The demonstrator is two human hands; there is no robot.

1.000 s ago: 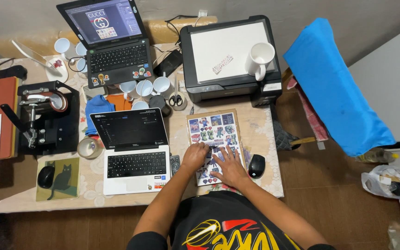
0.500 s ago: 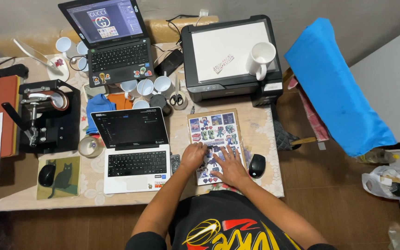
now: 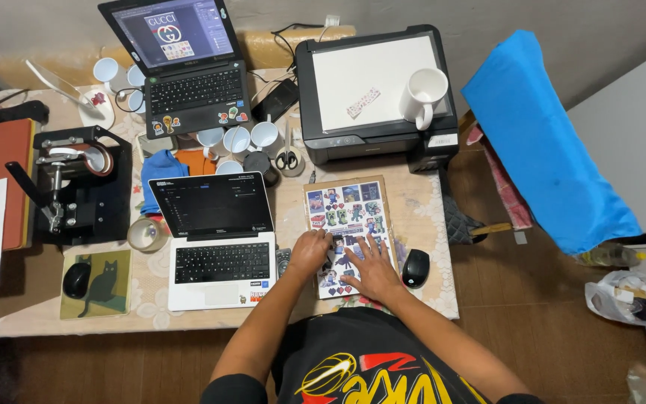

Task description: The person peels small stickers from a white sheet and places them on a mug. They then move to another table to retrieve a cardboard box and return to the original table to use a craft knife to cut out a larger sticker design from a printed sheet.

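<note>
Sticker sheet (image 3: 347, 224): left hand (image 3: 309, 253) curled on it, right hand (image 3: 368, 271) flat, open; mouse (image 3: 415, 268) beside.

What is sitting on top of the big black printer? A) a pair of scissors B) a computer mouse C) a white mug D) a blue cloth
C: a white mug stands on the lid of the printer, while the person's left hand and right hand rest on the sticker sheet lower down.
</note>
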